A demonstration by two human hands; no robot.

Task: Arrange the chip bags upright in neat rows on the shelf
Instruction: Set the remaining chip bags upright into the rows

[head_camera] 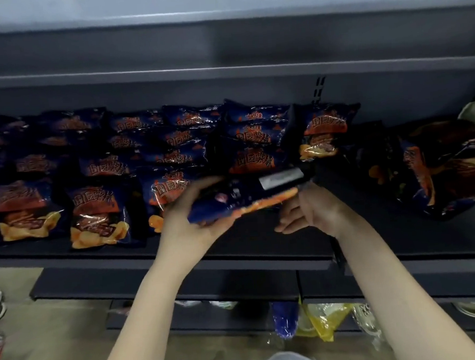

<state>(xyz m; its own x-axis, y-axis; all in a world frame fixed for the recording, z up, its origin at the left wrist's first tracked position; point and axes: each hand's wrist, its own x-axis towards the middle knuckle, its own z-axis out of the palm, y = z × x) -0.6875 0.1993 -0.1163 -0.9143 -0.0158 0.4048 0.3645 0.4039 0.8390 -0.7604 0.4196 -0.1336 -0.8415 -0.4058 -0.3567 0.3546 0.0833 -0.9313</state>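
PROGRESS: left of the held chip bag, standing rows upright, several deep, done | left hand grip curled round its left end | BAG: dark blue, orange edge, back up, tilted over shelf front | right hand at its right end, grip unclear | right of it, toppled bags yet to stand

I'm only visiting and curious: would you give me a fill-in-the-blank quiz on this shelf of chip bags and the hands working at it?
1. The left hand grips a dark blue plastic chip bag with an ___ lower edge.
2. Neat upright rows of matching bags fill the ___ part of the dark grey metal shelf.
3. An untidy heap of bags lies at its ___ end.
4. Below the shelf lies a crumpled ___ plastic bag.
Missing words: orange; left; right; yellow.
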